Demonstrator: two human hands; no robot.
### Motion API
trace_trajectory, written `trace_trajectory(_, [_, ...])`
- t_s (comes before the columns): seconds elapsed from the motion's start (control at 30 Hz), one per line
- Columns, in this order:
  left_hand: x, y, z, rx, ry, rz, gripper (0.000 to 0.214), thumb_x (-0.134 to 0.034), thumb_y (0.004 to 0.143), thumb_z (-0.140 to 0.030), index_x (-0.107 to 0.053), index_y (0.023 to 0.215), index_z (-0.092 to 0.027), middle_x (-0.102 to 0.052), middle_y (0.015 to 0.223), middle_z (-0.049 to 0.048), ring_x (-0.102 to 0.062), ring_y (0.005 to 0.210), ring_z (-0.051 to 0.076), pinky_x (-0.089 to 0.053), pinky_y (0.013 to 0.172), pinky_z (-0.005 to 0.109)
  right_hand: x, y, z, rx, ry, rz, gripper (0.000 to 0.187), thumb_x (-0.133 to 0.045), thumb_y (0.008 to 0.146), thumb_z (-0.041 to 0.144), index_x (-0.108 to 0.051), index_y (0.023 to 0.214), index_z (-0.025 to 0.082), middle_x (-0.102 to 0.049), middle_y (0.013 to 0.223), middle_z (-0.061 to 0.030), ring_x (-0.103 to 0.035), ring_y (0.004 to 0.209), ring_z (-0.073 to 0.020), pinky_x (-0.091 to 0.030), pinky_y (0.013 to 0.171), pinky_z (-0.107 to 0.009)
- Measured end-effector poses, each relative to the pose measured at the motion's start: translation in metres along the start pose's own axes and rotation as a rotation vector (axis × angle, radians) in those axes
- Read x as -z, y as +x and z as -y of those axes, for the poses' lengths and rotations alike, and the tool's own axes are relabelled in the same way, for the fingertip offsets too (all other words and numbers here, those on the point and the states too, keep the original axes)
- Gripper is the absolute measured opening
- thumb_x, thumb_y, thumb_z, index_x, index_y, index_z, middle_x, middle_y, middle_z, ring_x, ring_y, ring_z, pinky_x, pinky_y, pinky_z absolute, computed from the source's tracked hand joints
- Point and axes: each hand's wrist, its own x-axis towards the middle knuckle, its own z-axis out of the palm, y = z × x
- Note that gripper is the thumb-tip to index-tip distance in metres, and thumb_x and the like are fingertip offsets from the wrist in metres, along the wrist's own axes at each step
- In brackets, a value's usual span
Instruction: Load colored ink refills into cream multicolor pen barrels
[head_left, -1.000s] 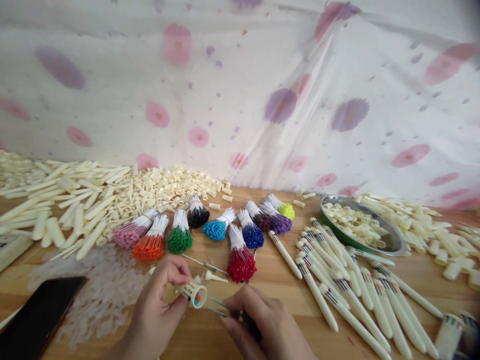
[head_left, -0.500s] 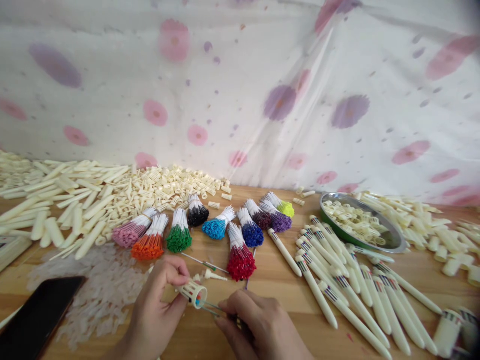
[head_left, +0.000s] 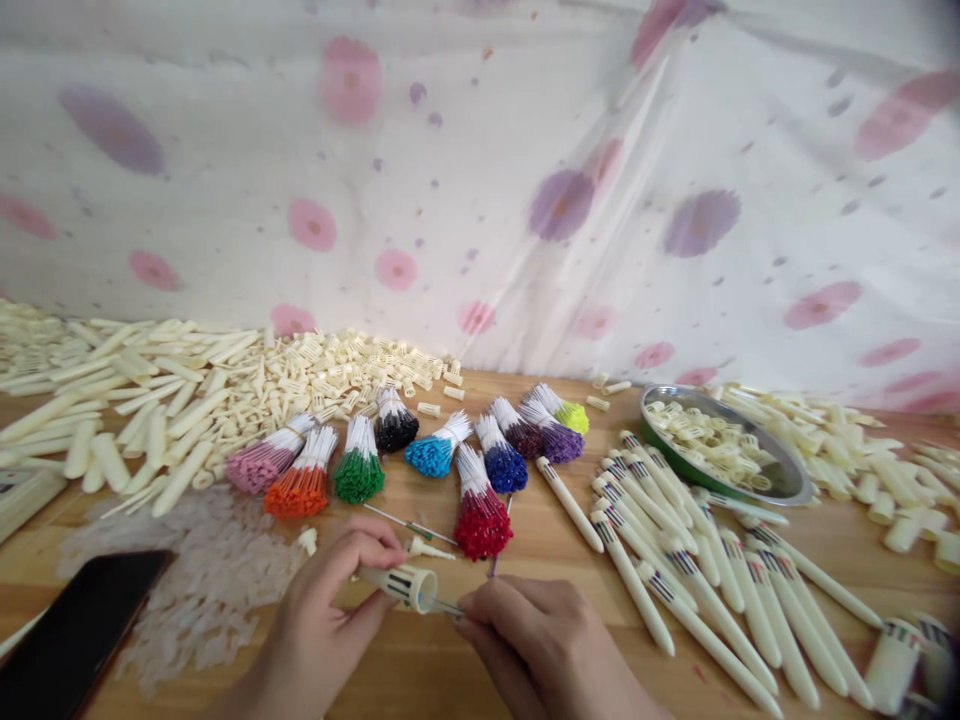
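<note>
My left hand (head_left: 330, 625) grips a cream slotted pen barrel piece (head_left: 401, 584) near the table's front edge, its open end facing right. My right hand (head_left: 536, 645) is closed in a pinch on thin refills (head_left: 448, 606) whose ends enter that open end. Just beyond the hands lie bundles of coloured refills: red (head_left: 480, 520), green (head_left: 358, 468), orange (head_left: 300, 488), pink (head_left: 259, 462), light blue (head_left: 435, 452), dark blue (head_left: 501, 462), black (head_left: 394, 425), purple (head_left: 551, 438).
Assembled cream pens (head_left: 675, 560) lie in a row at the right. A metal bowl (head_left: 787, 490) holds small cream parts. Heaps of cream parts (head_left: 187, 390) cover the left. A black phone (head_left: 71, 640) lies at the front left. A flowered cloth (head_left: 480, 180) hangs behind.
The barrel piece has turned from facing me to lying sideways. My right hand has moved left and pushed the refills further into it.
</note>
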Motion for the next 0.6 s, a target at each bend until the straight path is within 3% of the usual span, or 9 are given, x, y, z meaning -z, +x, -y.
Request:
trace_trajectory(0.2, [0.005,0.003,-0.004,-0.106,0.035,0.011,0.029,-0.056,0.071,0.0,-0.061,0.087,-0.024,-0.065,0.087,0.0003,-0.064,0.081,0.013,-0.051,0.073,0.02,0.0,-0.003,-0.003,0.048,-0.11,-0.011,0.03,-0.034,0.095,0.021,-0.056,0.075,0.018,-0.057,0.057,-0.0002,-0.051,0.047,-0.01,-0.034,0.045,-0.021])
trace_trajectory(0.3, [0.007,0.003,-0.005,-0.123,0.012,-0.002,0.032,-0.058,0.07,0.001,-0.063,0.087,-0.025,-0.067,0.087,0.0003,-0.065,0.08,0.013,-0.052,0.074,0.02,-0.007,-0.006,-0.007,0.076,-0.127,-0.078,0.032,-0.033,0.095,0.022,-0.054,0.071,0.018,-0.056,0.054,0.0004,-0.049,0.044,-0.0096,-0.032,0.043,-0.022])
trace_trajectory(0.43, [0.006,0.003,-0.004,-0.019,-0.118,-0.001,0.032,-0.063,0.065,0.0,-0.068,0.084,-0.026,-0.069,0.083,0.0006,-0.067,0.077,0.015,-0.054,0.069,0.022,-0.012,-0.008,-0.01,0.094,-0.095,-0.154,0.033,-0.033,0.095,0.024,-0.054,0.071,0.018,-0.054,0.052,0.0009,-0.047,0.042,-0.0092,-0.028,0.041,-0.022])
trace_trajectory(0.6, [-0.001,0.005,-0.004,0.141,-0.294,0.002,0.03,-0.07,0.06,-0.002,-0.073,0.077,-0.026,-0.07,0.078,0.0003,-0.069,0.073,0.016,-0.055,0.067,0.021,-0.004,-0.006,-0.005,0.059,-0.051,-0.082,0.035,-0.033,0.095,0.025,-0.054,0.068,0.018,-0.054,0.052,0.0011,-0.048,0.043,-0.0086,-0.031,0.041,-0.021])
